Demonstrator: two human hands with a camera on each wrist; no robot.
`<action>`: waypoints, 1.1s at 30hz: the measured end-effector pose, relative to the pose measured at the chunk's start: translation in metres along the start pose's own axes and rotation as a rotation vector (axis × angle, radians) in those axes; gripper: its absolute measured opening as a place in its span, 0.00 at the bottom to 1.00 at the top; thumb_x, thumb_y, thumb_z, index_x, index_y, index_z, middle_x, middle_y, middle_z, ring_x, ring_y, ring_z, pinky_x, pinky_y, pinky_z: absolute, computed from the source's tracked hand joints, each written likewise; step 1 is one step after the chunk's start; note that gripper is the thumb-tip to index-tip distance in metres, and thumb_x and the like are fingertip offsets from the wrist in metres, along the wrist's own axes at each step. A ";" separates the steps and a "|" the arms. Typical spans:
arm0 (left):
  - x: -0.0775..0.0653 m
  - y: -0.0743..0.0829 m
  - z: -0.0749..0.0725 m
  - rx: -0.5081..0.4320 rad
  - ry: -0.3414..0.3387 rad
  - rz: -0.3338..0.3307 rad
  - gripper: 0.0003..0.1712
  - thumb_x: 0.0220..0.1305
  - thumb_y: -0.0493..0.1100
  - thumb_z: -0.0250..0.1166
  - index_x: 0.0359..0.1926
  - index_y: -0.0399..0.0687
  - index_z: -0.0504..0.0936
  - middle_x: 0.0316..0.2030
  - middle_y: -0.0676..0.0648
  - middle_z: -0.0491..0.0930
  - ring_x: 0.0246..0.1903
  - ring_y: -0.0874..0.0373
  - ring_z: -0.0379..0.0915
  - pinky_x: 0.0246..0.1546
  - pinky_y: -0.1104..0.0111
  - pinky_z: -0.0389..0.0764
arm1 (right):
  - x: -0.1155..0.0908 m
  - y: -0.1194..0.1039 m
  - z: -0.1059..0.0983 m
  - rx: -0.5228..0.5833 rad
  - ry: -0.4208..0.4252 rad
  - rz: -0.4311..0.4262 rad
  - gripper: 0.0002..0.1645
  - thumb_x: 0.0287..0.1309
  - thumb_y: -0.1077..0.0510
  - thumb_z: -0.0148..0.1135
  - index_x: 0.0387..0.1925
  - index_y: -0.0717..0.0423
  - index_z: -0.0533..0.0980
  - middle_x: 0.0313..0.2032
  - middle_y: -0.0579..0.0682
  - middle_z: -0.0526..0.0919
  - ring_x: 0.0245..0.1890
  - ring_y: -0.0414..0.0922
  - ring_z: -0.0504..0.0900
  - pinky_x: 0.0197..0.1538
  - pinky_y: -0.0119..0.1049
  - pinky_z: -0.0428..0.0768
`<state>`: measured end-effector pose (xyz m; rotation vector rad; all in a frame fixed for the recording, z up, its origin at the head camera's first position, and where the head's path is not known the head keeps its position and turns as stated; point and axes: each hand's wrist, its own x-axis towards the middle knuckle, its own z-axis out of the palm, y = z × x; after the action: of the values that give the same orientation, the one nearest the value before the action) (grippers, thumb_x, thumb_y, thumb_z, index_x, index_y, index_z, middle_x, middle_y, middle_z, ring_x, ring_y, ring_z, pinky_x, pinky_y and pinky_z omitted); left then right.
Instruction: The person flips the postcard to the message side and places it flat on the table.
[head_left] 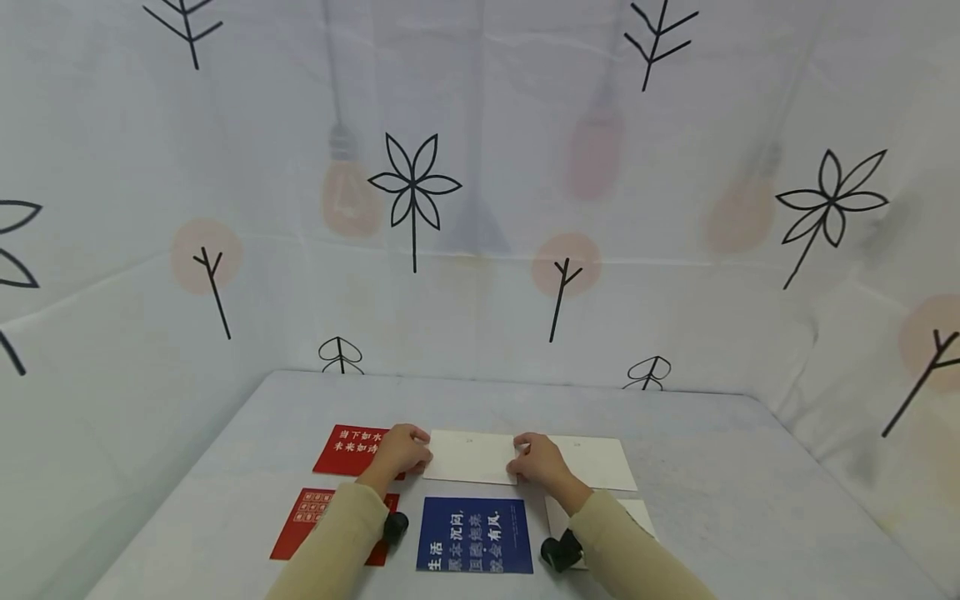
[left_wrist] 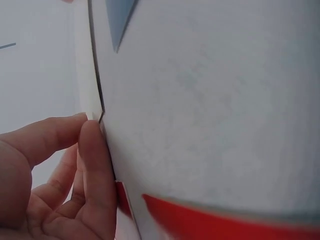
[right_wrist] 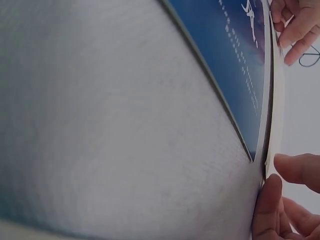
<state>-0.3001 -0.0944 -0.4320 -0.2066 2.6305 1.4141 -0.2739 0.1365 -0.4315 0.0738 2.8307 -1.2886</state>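
Observation:
Between my two hands is a white card (head_left: 471,458), blank apart from a tiny mark near its top. My left hand (head_left: 399,454) pinches its left edge; in the left wrist view, thumb and finger meet at the card's corner. At the opposite edge, my right hand (head_left: 543,462) grips the card with thumb and finger. A blue card (head_left: 475,535) with white lettering lies in front of it. Beside the left hand is a red card (head_left: 348,448) with white writing, partly covered by that hand. Another white card (head_left: 596,461) lies just right of the right hand.
Nearer me on the left lies a second red card (head_left: 300,529) with a printed grid, partly under my left sleeve (head_left: 337,533). A further white card (head_left: 636,512) is partly hidden by my right forearm. A patterned white curtain (head_left: 480,317) stands behind the table (head_left: 720,492).

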 end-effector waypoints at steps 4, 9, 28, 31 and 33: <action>-0.002 0.000 -0.002 -0.021 -0.008 0.002 0.18 0.50 0.34 0.67 0.45 0.37 0.78 0.24 0.45 0.76 0.22 0.55 0.73 0.24 0.68 0.75 | -0.001 0.001 0.000 0.015 -0.002 -0.012 0.28 0.43 0.65 0.69 0.49 0.68 0.73 0.27 0.51 0.75 0.23 0.43 0.73 0.27 0.35 0.73; -0.005 0.001 -0.005 -0.030 -0.016 0.005 0.18 0.51 0.36 0.67 0.45 0.38 0.78 0.25 0.45 0.76 0.24 0.55 0.71 0.24 0.68 0.74 | -0.002 0.002 -0.001 0.041 -0.001 -0.024 0.28 0.43 0.65 0.69 0.50 0.68 0.73 0.27 0.51 0.75 0.23 0.43 0.73 0.27 0.35 0.74; -0.014 -0.001 -0.007 -0.036 -0.071 0.059 0.17 0.54 0.39 0.67 0.46 0.40 0.79 0.24 0.47 0.78 0.22 0.57 0.74 0.25 0.68 0.75 | -0.011 0.007 -0.005 0.071 -0.001 -0.074 0.25 0.46 0.64 0.69 0.48 0.67 0.74 0.24 0.49 0.75 0.21 0.41 0.73 0.25 0.34 0.72; -0.017 -0.001 -0.007 -0.031 -0.080 0.062 0.18 0.54 0.39 0.68 0.47 0.39 0.78 0.26 0.47 0.78 0.22 0.57 0.74 0.26 0.69 0.77 | -0.014 0.007 -0.006 0.070 -0.008 -0.072 0.24 0.46 0.64 0.69 0.48 0.67 0.74 0.24 0.48 0.75 0.21 0.41 0.73 0.25 0.34 0.72; -0.018 -0.002 -0.006 -0.034 -0.082 0.063 0.18 0.54 0.39 0.68 0.46 0.39 0.78 0.26 0.46 0.77 0.22 0.57 0.74 0.27 0.69 0.78 | -0.016 0.007 -0.007 0.073 -0.014 -0.072 0.24 0.46 0.64 0.69 0.47 0.67 0.74 0.24 0.48 0.74 0.21 0.41 0.73 0.26 0.34 0.72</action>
<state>-0.2826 -0.1002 -0.4272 -0.0686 2.5696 1.4556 -0.2571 0.1457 -0.4315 -0.0352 2.7986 -1.3998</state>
